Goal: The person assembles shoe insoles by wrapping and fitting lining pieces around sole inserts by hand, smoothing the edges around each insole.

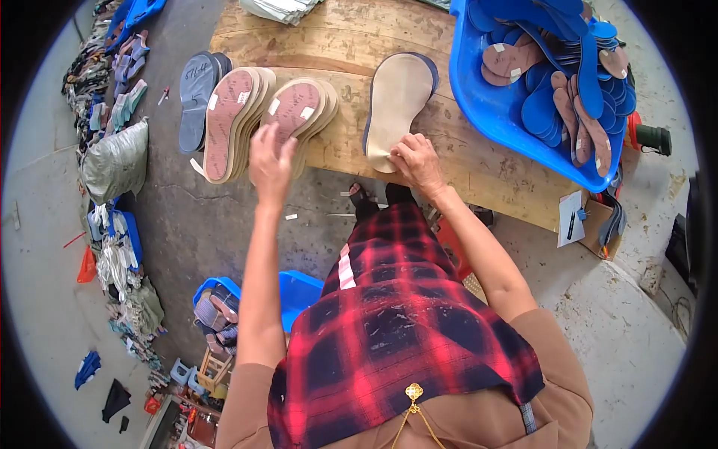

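A beige insole (394,97) lies on the wooden table with a dark blue, insole-shaped piece (432,73) showing along its edge beneath it. At its narrow heel end, my right hand (419,163) is closed, pinching the beige edge between thumb and fingers. My left hand (271,166) is over the lower end of a stack of pinkish-brown insoles (295,105), fingers apart; whether it touches them I cannot tell. Just left is a second pinkish stack (226,123) with white labels. Beside that sit grey insoles (197,101) with handwriting on the top one.
A blue basin (467,90) full of blue and pinkish insoles stands at the table's right. Papers with a pen (571,217) hang by the front right corner. Another blue tub (299,295) is below, near my left arm. Piled goods and a silvery sack (116,161) line the left floor.
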`<state>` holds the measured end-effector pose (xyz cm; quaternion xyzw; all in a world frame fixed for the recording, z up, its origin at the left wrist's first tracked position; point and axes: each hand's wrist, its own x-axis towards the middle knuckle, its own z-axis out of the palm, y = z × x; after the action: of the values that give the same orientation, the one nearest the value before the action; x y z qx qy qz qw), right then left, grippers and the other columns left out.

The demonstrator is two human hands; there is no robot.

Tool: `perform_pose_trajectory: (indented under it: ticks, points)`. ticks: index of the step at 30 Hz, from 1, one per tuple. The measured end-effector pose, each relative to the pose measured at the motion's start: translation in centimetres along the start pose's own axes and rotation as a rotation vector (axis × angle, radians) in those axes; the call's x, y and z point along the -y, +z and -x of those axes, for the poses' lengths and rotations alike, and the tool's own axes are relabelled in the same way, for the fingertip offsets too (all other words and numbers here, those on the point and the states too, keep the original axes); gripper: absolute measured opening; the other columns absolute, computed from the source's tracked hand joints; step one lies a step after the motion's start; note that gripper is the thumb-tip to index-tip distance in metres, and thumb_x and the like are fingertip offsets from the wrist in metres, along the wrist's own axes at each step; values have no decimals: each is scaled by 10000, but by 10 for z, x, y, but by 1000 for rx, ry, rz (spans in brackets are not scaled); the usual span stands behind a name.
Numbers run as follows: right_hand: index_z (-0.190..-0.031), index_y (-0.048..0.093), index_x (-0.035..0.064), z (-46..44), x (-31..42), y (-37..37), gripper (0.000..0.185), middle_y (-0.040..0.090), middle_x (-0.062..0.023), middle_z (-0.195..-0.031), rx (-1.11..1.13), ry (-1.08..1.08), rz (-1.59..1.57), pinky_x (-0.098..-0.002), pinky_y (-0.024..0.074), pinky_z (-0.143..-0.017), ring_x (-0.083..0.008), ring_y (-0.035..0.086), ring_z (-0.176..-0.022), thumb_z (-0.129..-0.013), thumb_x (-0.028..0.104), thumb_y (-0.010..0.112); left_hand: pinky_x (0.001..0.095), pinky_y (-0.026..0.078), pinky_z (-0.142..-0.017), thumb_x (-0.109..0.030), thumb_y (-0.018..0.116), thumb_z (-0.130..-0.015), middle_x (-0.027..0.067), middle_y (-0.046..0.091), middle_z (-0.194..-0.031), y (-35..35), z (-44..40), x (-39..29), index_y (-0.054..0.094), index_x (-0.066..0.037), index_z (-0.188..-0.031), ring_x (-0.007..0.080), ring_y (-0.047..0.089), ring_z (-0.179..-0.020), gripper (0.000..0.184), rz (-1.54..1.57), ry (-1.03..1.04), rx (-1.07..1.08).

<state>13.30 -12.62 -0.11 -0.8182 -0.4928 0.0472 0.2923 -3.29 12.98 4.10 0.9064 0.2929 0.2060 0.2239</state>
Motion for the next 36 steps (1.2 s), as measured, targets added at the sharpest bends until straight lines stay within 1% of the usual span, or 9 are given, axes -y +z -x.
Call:
perform_pose_trajectory:
  ticks: [7, 11, 14, 16, 21, 26, 30, 32, 36]
  points:
    - [-806, 589, 69, -14, 0, -14, 85, 548, -96, -843, 21, 283, -303, -412, 440, -761, -300, 528, -821, -833, 143, 622, 342, 486, -842, -153, 590, -911, 150, 662, -1019, 45, 71, -84, 643, -9, -1082, 268, 637, -953, 230, 584, -293, 361]
    - [-870, 581, 40, -43, 14, -44, 77, 571, -126, -845, -462, 162, -123, -429, 451, -751, -318, 563, -835, -863, 116, 568, 361, 437, -961, -364, 423, -1001, 183, 595, -1208, 109, 39, -97, 493, -18, -1317, 275, 579, -1111, 473, 844, -241, 428]
    - [-905, 589, 29, -53, 41, -93, 106, 610, -137, -883, -406, -4, -98, -430, 461, -756, -313, 593, -854, -862, 125, 576, 445, 425, -1006, -727, 356, -878, 211, 443, -1377, 68, -7, -141, 304, -40, -1443, 291, 486, -1230, 891, 1771, -1170, 474]
    - [-932, 603, 38, -42, 43, -97, 146, 621, -143, -891, -251, -112, -172, -427, 468, -783, -318, 604, -864, -847, 156, 611, 476, 425, -1003, -843, 271, -787, 163, 467, -1374, 60, -9, -133, 351, -2, -1403, 294, 477, -1246, 1045, 2088, -937, 642]
    - [-1031, 606, 46, 19, -53, -169, 227, 616, -86, -1048, -653, 632, -279, -331, 475, -862, -227, 610, -925, -904, 233, 625, 378, 484, -939, -182, 546, -948, 103, 596, -1199, 112, 30, -88, 487, 0, -1302, 235, 594, -1081, 403, 1474, -864, 577]
    - [-934, 557, -8, 88, -278, -256, 300, 614, -142, -827, -1535, 1096, -1284, -370, 542, -705, -275, 624, -764, -902, 281, 632, 373, 508, -898, -112, 574, -922, 95, 601, -1187, 103, 48, -82, 500, 4, -1269, 215, 601, -1061, 374, 1289, -971, 482]
    - [-930, 556, 59, 95, -338, -269, 208, 580, -86, -722, -1447, 1106, -1442, -350, 525, -535, -215, 602, -666, -899, 255, 620, 427, 532, -863, -182, 551, -944, 106, 591, -1198, 88, 54, -83, 500, -13, -1263, 228, 597, -1067, 365, 1321, -1074, 521]
    - [-921, 560, 98, 100, -344, -262, 89, 606, -74, -843, -1411, 746, -1227, -265, 485, -514, -155, 593, -688, -867, 156, 600, 485, 550, -830, -233, 511, -960, 113, 576, -1207, 67, 45, -104, 502, -30, -1256, 240, 589, -1078, 359, 1303, -1196, 533]
    - [-1079, 573, -22, 47, -188, -285, 242, 630, -96, -1042, -1406, 713, -199, -327, 530, -758, -190, 625, -895, -853, 39, 629, 511, 561, -829, -178, 494, -951, 103, 583, -1169, 69, 64, -85, 518, -37, -1209, 243, 596, -1056, 295, 1440, -1126, 615]
